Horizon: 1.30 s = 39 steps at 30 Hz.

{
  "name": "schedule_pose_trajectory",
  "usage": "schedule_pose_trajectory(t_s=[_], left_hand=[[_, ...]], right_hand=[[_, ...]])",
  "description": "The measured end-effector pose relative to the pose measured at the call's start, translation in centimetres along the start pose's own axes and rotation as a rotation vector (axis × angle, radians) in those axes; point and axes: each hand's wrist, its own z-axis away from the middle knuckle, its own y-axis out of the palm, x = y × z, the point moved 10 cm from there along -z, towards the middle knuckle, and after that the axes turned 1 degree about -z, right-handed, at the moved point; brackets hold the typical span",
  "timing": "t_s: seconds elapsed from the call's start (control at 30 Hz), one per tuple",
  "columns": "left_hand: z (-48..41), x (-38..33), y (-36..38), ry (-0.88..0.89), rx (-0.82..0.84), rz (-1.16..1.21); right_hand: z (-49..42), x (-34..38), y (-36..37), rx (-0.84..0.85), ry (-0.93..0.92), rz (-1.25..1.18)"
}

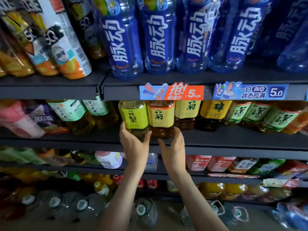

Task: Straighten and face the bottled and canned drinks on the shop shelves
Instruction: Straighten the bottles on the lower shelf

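On the middle shelf (233,139) stands a tea bottle with a lime-green label (134,116). My left hand (133,144) grips its base from below, thumb on the left and fingers on the right. Right beside it is a tea bottle with a yellow label and orange band (160,116). My right hand (173,147) reaches up to its base with fingers spread and loosely curved, touching its lower right edge. More yellow-label tea bottles (187,109) and green-label ones (260,114) continue to the right.
The upper shelf carries a row of tall blue drink bottles (160,39) and tilted orange-juice bottles (66,47) at left. Price tags (171,92) hang on the shelf edge above my hands. Lower shelves hold mixed drinks; large water jugs (143,212) stand on the floor.
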Motion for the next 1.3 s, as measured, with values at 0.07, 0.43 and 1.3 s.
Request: schedule_pose_trajectory(t_s=[0.07, 0.43, 1.3], left_hand=[[-0.7, 0.3, -0.3, 0.016, 0.014, 0.003], [-1.8, 1.6, 1.9, 0.057, 0.059, 0.168], [-3.7, 2.5, 3.3, 0.029, 0.093, 0.149]], right_hand=[[0.2, 0.7, 0.5, -0.109, 0.017, 0.046], [-0.9, 0.1, 0.8, -0.388, -0.037, 0.125], [-2.5, -1.1, 1.8, -0.399, -0.066, 0.038]])
